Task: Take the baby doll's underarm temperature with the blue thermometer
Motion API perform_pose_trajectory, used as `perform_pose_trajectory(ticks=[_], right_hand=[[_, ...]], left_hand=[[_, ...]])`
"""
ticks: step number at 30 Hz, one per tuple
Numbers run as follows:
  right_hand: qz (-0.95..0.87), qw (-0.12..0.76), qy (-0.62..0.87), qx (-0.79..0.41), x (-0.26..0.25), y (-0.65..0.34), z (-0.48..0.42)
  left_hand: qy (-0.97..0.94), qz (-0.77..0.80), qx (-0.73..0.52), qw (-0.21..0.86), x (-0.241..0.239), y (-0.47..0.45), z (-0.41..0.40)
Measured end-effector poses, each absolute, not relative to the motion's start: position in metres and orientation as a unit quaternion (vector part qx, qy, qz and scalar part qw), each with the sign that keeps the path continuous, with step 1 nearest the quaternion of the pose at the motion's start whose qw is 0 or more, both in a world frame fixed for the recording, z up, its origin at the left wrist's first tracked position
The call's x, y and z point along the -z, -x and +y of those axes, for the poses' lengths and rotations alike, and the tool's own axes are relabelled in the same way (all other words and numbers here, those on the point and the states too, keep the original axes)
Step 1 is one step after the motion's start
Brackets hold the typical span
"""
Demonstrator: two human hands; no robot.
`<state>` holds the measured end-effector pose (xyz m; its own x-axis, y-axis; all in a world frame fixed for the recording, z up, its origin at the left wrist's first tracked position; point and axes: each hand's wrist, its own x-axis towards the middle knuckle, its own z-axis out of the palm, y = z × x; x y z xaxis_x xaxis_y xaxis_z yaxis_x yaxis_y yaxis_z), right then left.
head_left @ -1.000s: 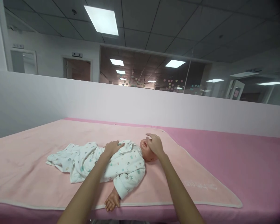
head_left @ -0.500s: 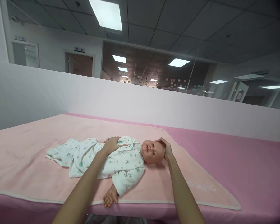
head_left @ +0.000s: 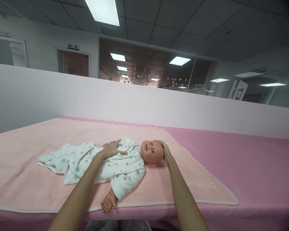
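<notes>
A baby doll (head_left: 152,151) in a white patterned romper (head_left: 120,166) lies on its back on a pale pink blanket (head_left: 26,154), head to the right. My left hand (head_left: 112,149) rests flat on the doll's chest, fingers spread. My right hand (head_left: 165,150) cups the top of the doll's head, fingers curved round it. The doll's bare hand (head_left: 107,202) sticks out of a sleeve near the blanket's front edge.
The blanket covers a darker pink padded surface (head_left: 250,166) that extends to the right. A white partition wall (head_left: 134,106) runs behind it, with glass panels above. The front edge of the surface lies just below my forearms.
My right hand slid off the doll's face to the top of its head, uncovering the face. My left hand stayed on the chest. The view shifted slightly.
</notes>
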<state>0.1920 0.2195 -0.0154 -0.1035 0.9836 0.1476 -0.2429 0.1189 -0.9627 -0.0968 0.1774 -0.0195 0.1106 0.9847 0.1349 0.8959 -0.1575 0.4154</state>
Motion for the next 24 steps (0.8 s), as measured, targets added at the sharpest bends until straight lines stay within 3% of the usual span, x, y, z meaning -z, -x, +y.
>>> perform_pose_trajectory(ticks=[9,15,24], right_hand=[[-0.505,0.538,0.385,-0.554,0.008,-0.188,0.21],[-0.497,0.48,0.377,-0.617,0.004,-0.189,0.204],[-0.565,0.556,0.324,-0.517,0.016,-0.2,0.225]], left_hand=[[-0.714,0.629,-0.283,0.119,0.021,0.098,0.171],[-0.688,0.677,-0.255,0.056,0.021,0.093,0.18],[-0.702,0.672,-0.223,0.079,0.024,0.097,0.189]])
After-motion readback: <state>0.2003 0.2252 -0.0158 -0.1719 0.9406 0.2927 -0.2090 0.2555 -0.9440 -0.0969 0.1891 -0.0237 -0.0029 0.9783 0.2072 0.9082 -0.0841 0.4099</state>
